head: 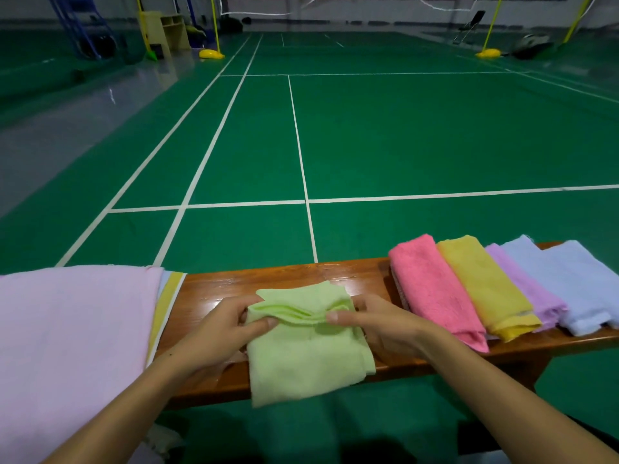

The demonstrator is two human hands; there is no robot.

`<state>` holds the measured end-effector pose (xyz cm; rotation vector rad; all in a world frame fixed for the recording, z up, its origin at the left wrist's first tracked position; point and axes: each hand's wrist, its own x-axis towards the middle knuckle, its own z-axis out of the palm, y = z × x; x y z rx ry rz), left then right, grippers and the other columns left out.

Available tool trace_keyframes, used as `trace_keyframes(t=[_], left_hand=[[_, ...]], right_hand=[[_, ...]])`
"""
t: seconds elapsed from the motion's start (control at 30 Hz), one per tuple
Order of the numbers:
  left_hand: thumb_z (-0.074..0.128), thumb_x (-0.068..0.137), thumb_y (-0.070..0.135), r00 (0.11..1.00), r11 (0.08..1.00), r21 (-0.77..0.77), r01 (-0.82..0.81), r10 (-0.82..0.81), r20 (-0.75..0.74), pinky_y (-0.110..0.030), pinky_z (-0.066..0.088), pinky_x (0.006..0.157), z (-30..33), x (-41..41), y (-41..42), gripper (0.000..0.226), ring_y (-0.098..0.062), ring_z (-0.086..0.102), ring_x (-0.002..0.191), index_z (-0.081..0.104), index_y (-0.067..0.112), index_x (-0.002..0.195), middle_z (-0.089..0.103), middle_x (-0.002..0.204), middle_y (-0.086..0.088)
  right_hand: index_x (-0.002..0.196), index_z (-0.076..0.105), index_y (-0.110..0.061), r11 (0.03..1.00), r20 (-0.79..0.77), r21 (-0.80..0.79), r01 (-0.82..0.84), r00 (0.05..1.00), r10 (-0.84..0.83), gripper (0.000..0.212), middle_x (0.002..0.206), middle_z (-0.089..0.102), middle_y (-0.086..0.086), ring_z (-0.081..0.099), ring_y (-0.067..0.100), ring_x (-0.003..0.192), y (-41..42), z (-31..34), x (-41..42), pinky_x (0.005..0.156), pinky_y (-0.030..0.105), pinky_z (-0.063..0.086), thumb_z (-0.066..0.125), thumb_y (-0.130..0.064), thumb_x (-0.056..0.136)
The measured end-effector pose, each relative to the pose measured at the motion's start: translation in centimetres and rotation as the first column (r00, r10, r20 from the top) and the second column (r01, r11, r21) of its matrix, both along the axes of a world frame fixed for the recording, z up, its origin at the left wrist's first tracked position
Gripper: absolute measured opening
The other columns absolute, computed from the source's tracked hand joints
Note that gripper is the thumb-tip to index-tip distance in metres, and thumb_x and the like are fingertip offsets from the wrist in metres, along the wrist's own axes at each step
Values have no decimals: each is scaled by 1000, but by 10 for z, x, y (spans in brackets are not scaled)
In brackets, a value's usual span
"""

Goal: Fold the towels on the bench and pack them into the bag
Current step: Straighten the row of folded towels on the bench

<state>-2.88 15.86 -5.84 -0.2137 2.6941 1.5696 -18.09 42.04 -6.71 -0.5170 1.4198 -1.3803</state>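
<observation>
A light green towel lies on the wooden bench, its near edge hanging over the front. My left hand and my right hand each pinch its folded far edge, lifted a little and partly doubled over the middle. To the right lie folded towels side by side: pink, yellow, purple and light blue. A large pale pink towel covers the bench's left end, with a yellow-striped one showing under its edge. No bag is in view.
The bench stands on a green court floor with white lines. Yellow net posts and a cabinet stand far behind. Something pale lies on the floor by my left arm.
</observation>
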Motion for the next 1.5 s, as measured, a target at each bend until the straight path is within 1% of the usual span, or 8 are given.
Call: trace_keyframes(t=[0.23,0.43,0.63,0.8,1.0,1.23,1.33,1.5], left_hand=[[68,101,30,996,984,156,-86,80,46,-33,56,51,-14,-12,6,24,-16,66,62,71,7,109,69,69,1],[76,94,43,958,935,215,-281,286,8,-62,61,88,-18,-31,-4,35,-28,76,100,70,16,115,79,105,-6],[69,93,60,931,818,-446,-364,329,-157,-43,57,99,-34,-35,-11,58,-10,59,121,52,31,141,60,137,13],[48,102,64,989,711,-693,-121,28,-144,-30,15,125,-41,-18,26,61,-13,21,158,46,33,155,33,167,11],[9,103,77,988,570,-808,147,-42,150,-47,-6,131,-65,-14,21,79,-15,-26,158,-6,35,168,-24,172,8],[49,101,66,993,619,-785,7,-96,-68,-41,29,126,-51,-14,-1,61,-16,25,157,47,37,153,33,169,7],[59,95,66,975,734,-679,22,-166,-148,-35,47,113,-46,-3,-8,47,-2,46,138,63,43,135,56,147,21],[69,77,82,988,834,-532,148,-154,34,-27,33,118,-44,11,-17,67,7,34,143,56,52,135,43,154,34]], right_hand=[[117,73,-7,987,-399,76,140,912,-99,20,109,81,0,77,15,99,1,-2,-1,78,25,59,74,-9,97],[107,78,-14,902,-495,4,431,785,-372,12,99,81,-1,78,15,91,-18,-12,-14,83,42,65,71,-21,101],[125,68,-22,807,-974,41,589,202,-99,37,121,71,-4,66,16,108,-19,-29,-25,92,45,58,61,-48,101],[150,50,-21,963,-979,206,172,30,204,56,164,38,7,33,28,151,-29,-41,6,124,49,31,43,-51,104],[169,9,-28,851,-861,501,155,-9,509,62,176,-3,-2,-7,24,163,-22,-59,7,131,54,3,17,-52,112],[156,44,-22,895,-921,358,267,-55,385,55,168,34,7,27,30,157,-14,-37,-8,127,52,26,43,-48,108],[139,60,-27,962,-963,233,142,171,208,41,147,57,-6,47,14,136,-8,-25,3,116,38,40,56,-49,104],[129,59,-38,940,-928,342,10,164,336,50,151,51,-14,41,12,138,0,-35,14,116,38,37,54,-73,94]])
